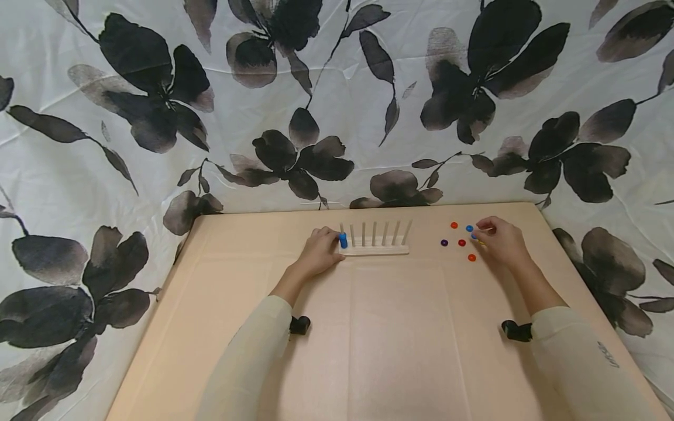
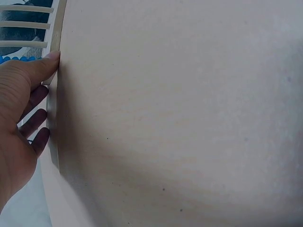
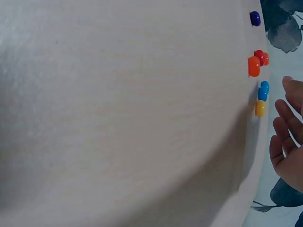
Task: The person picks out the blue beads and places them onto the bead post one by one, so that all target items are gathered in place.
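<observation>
A small wooden peg rack (image 1: 374, 251) stands near the table's back edge, with several thin upright pegs. Blue beads (image 1: 343, 240) are stacked on its leftmost peg. My left hand (image 1: 322, 250) holds the rack's left end, its thumb on the front of the base in the left wrist view. Over the loose beads on the right hovers my right hand (image 1: 502, 238), fingers loosely bent, with nothing visible between them. Nearest to it are a blue bead (image 1: 469, 228), another blue bead (image 1: 474, 235) and a yellow bead (image 3: 260, 108), partly hidden by the fingers in the head view.
Left of the right hand lie a purple bead (image 1: 444, 242), a red bead (image 1: 461, 242), an orange-red bead (image 1: 454, 225) and an orange bead (image 1: 471, 257). The pale table (image 1: 395, 327) ends just behind the rack, where a flowered cloth (image 1: 368, 105) hangs.
</observation>
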Action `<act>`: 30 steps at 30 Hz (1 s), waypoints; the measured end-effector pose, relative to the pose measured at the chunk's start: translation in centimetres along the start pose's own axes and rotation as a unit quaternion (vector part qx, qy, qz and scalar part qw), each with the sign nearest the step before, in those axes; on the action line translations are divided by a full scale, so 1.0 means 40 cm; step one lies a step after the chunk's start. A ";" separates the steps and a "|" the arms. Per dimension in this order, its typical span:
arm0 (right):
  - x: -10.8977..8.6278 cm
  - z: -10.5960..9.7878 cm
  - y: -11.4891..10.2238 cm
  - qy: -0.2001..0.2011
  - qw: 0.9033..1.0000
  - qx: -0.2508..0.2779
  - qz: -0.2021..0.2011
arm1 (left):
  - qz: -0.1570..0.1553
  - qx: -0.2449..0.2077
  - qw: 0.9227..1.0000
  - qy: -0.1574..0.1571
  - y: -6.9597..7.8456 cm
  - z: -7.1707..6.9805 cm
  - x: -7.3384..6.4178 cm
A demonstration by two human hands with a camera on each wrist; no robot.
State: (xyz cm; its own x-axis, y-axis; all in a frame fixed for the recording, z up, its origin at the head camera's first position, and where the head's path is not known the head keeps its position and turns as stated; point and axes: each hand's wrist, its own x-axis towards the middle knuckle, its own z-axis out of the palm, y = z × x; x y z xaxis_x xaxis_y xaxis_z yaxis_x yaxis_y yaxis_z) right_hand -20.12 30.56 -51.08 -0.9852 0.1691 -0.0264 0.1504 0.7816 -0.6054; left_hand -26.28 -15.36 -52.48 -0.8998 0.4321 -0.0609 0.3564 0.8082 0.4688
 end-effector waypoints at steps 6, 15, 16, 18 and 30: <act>0.016 0.014 0.018 -0.005 1.000 -0.003 -0.022 | 0.000 0.005 1.000 0.003 -0.002 0.002 0.004; 0.033 0.021 0.021 -0.017 0.999 -0.008 -0.026 | 0.002 0.003 1.000 0.008 -0.001 0.001 0.012; 0.034 0.023 0.022 -0.016 0.999 -0.007 -0.027 | 0.002 0.003 1.000 0.006 -0.001 0.001 0.012; 0.038 0.027 0.024 -0.015 0.999 -0.007 -0.027 | -0.001 0.002 1.000 0.004 -0.002 0.000 0.013; 0.041 0.031 0.017 -0.012 0.999 -0.011 -0.036 | -0.003 0.002 1.000 0.001 0.002 -0.002 0.015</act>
State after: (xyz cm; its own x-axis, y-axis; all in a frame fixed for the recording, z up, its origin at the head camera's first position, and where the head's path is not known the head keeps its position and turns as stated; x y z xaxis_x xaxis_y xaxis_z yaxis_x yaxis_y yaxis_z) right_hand -21.73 30.62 -52.50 -0.9952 0.0976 -0.0014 0.0797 0.8042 -0.5889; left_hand -26.83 -15.06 -52.39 -0.9028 0.4256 -0.0616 0.3513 0.8125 0.4652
